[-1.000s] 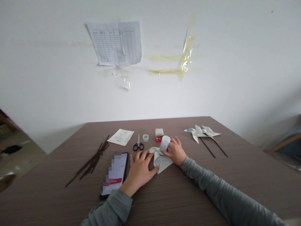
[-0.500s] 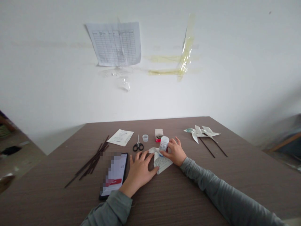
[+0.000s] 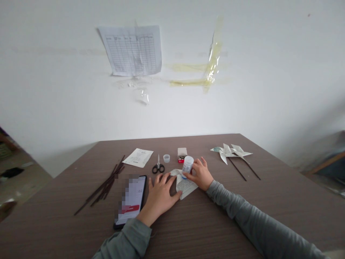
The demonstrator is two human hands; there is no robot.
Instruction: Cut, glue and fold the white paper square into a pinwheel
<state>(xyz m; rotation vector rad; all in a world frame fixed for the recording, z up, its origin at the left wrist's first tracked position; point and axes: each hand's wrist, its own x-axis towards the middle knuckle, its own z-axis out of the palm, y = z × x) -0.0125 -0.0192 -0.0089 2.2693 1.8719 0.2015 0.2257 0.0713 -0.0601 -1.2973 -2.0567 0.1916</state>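
A small white bottle (image 3: 188, 164) stands tilted slightly on a folded printed paper (image 3: 186, 189), and a blue edge shows at its lower end. The fingers and thumb of my right hand (image 3: 202, 175) grip the bottle from its right side. My left hand (image 3: 161, 194) lies spread on the table, its fingertips and thumb at the left edges of the paper. Part of the paper is hidden under the bottle and my hands. Just behind the bottle is a small red and white box (image 3: 182, 154), its top raised and small items inside.
On the brown table (image 3: 215, 223) lie a phone (image 3: 132, 201), dark sticks (image 3: 106, 185), a folded paper sheet (image 3: 138, 157), black-handled scissors (image 3: 158, 167) and a small white cap (image 3: 166, 158). Paper pinwheels (image 3: 229, 151) on sticks rest at the right. A white wall (image 3: 242, 108) rises behind.
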